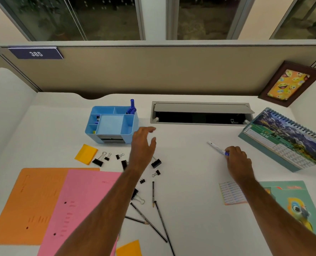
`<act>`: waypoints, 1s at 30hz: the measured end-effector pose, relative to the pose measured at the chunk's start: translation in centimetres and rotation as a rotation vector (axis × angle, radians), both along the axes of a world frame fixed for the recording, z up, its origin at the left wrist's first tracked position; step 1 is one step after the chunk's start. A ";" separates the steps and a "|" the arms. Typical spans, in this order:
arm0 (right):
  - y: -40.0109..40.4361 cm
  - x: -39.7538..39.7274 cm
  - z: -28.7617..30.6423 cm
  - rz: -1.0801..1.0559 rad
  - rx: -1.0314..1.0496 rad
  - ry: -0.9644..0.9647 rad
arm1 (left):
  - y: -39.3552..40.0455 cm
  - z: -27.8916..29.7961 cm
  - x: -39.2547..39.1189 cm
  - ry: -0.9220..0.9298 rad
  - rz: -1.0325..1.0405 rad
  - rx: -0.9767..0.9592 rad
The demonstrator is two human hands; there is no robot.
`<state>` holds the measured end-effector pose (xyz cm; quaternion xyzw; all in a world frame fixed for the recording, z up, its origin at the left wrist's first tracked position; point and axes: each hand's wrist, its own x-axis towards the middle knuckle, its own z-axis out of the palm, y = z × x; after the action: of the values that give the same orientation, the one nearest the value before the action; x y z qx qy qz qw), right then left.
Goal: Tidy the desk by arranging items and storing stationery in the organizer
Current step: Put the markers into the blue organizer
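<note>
A light blue desk organizer (111, 124) stands at the back left of the white desk, with blue pens (132, 108) upright in its rear compartment. My left hand (143, 145) hovers open just right of it, holding nothing. My right hand (236, 159) pinches a white pen with a blue cap (216, 147) that lies on the desk. Several black binder clips (100, 160) are scattered in front of the organizer, some hidden under my left forearm. Pencils (160, 218) lie near the front middle.
An orange folder (33, 204) and a pink folder (85, 209) overlap at the front left. Yellow sticky notes (86, 154) lie by the clips. A desk calendar (286, 143), a parrot notebook (294, 202), a label sheet (231, 193), a cable tray (201, 113) and a picture frame (290, 84) occupy the right.
</note>
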<state>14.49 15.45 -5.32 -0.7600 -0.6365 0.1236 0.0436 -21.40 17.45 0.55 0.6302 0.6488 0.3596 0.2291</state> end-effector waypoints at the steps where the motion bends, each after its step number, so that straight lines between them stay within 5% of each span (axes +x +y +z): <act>1: -0.2 -0.2 0.0 0.004 -0.003 0.021 | -0.5 -0.1 0.5 0.003 -0.016 0.000; 10: -1.8 -5.2 2.4 0.272 0.048 0.478 | -4.4 -0.6 5.6 0.201 -0.362 0.068; 22: -2.3 -11.0 6.4 0.290 0.041 0.769 | -4.4 1.2 6.0 0.373 -0.354 0.062; 30: -2.1 -10.0 4.5 0.210 0.033 0.847 | -0.5 4.3 -0.8 0.072 -0.086 -0.105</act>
<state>4.45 13.36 -0.82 -0.5725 -0.6381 0.4180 0.3004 -22.21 16.92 4.83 0.6572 0.6468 0.2921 0.2538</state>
